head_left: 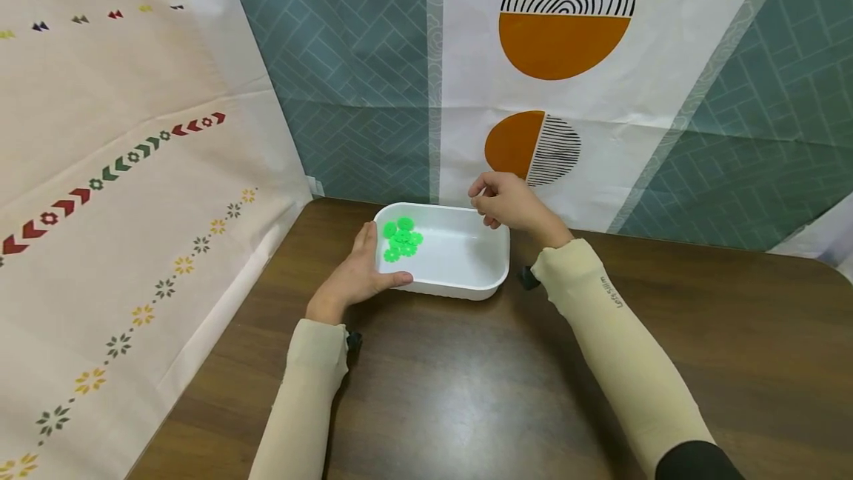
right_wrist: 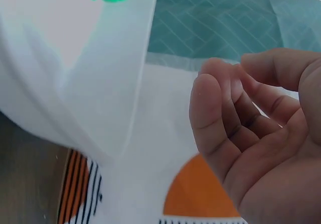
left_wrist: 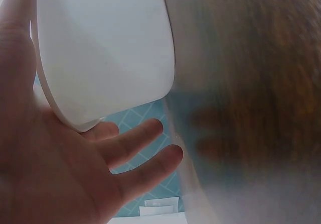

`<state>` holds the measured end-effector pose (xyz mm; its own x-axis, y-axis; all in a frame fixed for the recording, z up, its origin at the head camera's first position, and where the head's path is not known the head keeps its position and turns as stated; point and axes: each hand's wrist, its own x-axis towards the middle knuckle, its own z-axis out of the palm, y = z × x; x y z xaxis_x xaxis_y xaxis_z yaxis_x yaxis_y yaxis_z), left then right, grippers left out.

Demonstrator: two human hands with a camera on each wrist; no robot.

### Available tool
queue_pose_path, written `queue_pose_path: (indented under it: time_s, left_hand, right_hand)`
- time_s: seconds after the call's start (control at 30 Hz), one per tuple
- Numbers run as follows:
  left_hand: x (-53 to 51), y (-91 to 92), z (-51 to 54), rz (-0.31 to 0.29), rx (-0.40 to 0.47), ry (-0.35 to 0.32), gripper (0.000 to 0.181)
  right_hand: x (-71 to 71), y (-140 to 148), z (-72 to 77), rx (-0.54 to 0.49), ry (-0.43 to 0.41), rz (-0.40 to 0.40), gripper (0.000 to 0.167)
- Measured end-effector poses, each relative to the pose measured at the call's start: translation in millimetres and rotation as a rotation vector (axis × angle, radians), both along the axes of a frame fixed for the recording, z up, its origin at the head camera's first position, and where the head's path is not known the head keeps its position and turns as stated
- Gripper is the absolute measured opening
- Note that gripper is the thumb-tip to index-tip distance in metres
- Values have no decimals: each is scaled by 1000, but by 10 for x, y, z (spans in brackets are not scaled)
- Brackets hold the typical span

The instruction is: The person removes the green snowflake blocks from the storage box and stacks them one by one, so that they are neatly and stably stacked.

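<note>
A white rectangular plastic tray sits on the table. Several bright green, scalloped flat discs lie in a pile at its left end. My left hand holds the tray's left end, the thumb along the front rim and the fingers along the left side. In the left wrist view the tray's outer wall rests against the palm, two fingers stretched out below it. My right hand hovers over the back right corner, its fingers loosely bent. The right wrist view shows nothing between thumb and fingertips.
The dark wooden table reaches toward me and to the right. A teal and white patterned cloth hangs close behind the tray. Along the left side hangs a cream cloth with printed flowers.
</note>
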<state>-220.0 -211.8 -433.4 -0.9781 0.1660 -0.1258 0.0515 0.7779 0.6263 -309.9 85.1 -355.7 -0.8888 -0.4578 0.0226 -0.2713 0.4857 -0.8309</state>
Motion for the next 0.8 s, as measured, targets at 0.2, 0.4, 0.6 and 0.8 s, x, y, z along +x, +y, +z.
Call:
queue_pose_path:
  time_s: [0.2, 0.4, 0.6, 0.8]
  left_hand:
    - [-13, 13, 2, 6, -3, -2, 134]
    - [-14, 19, 21, 10, 2, -6, 133]
    - [-18, 10, 6, 15, 0, -3, 134]
    - [0, 16, -14, 15, 19, 2, 135]
  right_hand:
    - [-93, -212, -117, 89, 0, 39, 15]
    - [-167, -387, -169, 187, 66, 57, 17]
    - [-237, -574, -217, 265, 166, 89, 15]
    - [-295, -763, -352, 292, 230, 124, 20]
